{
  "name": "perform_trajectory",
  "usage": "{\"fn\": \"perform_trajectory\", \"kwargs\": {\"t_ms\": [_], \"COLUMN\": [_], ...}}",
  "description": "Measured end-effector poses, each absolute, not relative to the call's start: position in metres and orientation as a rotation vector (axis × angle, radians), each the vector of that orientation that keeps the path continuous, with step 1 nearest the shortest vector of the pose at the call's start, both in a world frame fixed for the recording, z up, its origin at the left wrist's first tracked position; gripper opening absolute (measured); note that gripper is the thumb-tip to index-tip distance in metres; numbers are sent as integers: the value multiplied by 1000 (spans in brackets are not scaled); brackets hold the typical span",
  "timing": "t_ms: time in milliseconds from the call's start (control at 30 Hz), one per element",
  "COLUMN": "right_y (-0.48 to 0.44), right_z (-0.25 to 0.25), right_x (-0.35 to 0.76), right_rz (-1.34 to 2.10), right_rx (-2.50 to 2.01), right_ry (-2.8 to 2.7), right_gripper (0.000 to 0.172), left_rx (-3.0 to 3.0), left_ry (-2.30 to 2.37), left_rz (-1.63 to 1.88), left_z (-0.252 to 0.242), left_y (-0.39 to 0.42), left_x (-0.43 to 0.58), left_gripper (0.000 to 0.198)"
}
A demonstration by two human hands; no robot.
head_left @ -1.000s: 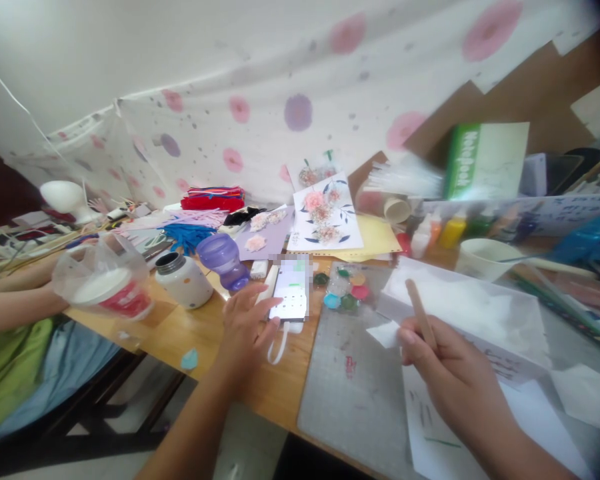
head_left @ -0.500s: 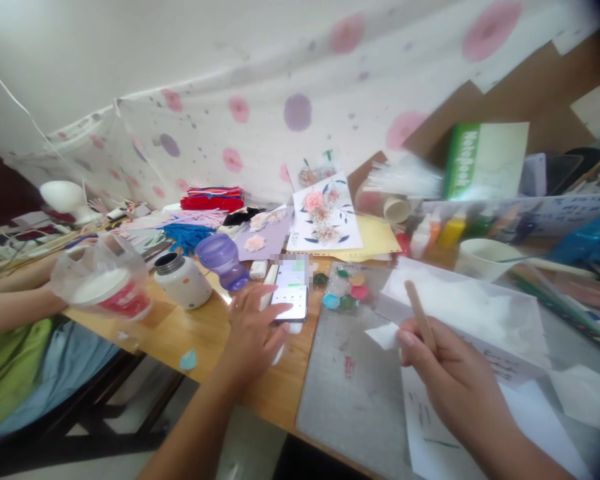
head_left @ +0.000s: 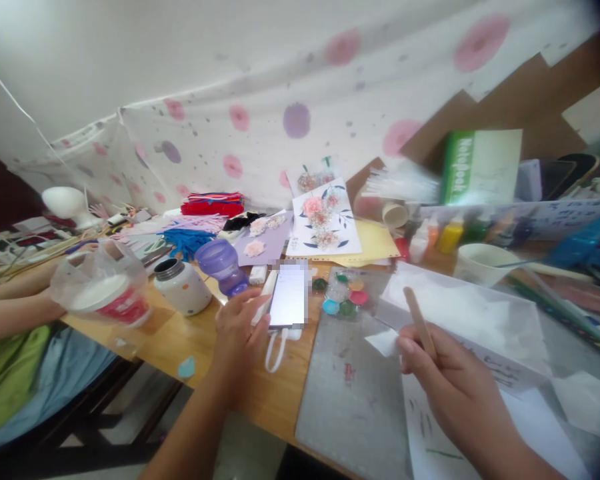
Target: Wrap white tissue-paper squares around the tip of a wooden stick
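My left hand (head_left: 240,333) rests at the left edge of a smartphone (head_left: 289,297) on the wooden table, fingers stretched out and holding nothing. The phone's screen is lit and mostly white. A white strap (head_left: 275,357) loops below the phone. My right hand (head_left: 453,373) is closed around a wooden craft stick (head_left: 420,321), which points up and to the left. A small piece of white paper (head_left: 383,341) shows at its fingertips. Behind that hand lies a paper tray (head_left: 517,347) with white material in it. Under the hand is a marked white sheet (head_left: 430,440).
A grey cutting mat (head_left: 340,400) bears small paint pots (head_left: 347,293). Left of the phone stand a purple cup (head_left: 220,260), a white jar (head_left: 185,290) and a bagged tub (head_left: 115,293). Another person's arms (head_left: 20,307) reach in at far left. Paint bottles (head_left: 450,233) line the back.
My left hand has drawn back from over the screen to the phone's left edge. The screen has turned to a mostly white page. My right hand keeps its hold on the craft stick.
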State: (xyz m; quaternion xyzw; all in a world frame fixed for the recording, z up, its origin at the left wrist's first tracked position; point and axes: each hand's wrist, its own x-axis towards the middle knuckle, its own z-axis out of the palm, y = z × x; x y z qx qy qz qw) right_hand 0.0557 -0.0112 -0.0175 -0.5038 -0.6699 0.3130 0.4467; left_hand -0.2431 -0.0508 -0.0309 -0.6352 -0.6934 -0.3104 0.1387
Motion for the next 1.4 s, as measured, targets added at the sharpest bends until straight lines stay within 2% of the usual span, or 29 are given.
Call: {"fn": "perform_trajectory", "kwargs": {"t_ms": [733,1067,1400], "right_y": [-12,-12,-13], "right_z": [-17,-17,-16], "right_x": [55,56,56], "right_rz": [811,845,837], "right_rx": [-1224,-1213,-1241], "right_ry": [-1661,-1672,-1670], "right_gripper": [28,27,27], "left_rx": [-1878,-2019,-2030], "left_ry": [-2109,-1897,-1985], "left_rz": [-767,-846,-689], "left_z": [-30,-28,-30], "left_y": [-57,-68,-69], "left_x": [-238,-224,-217], "left_gripper": [25,24,27]}}
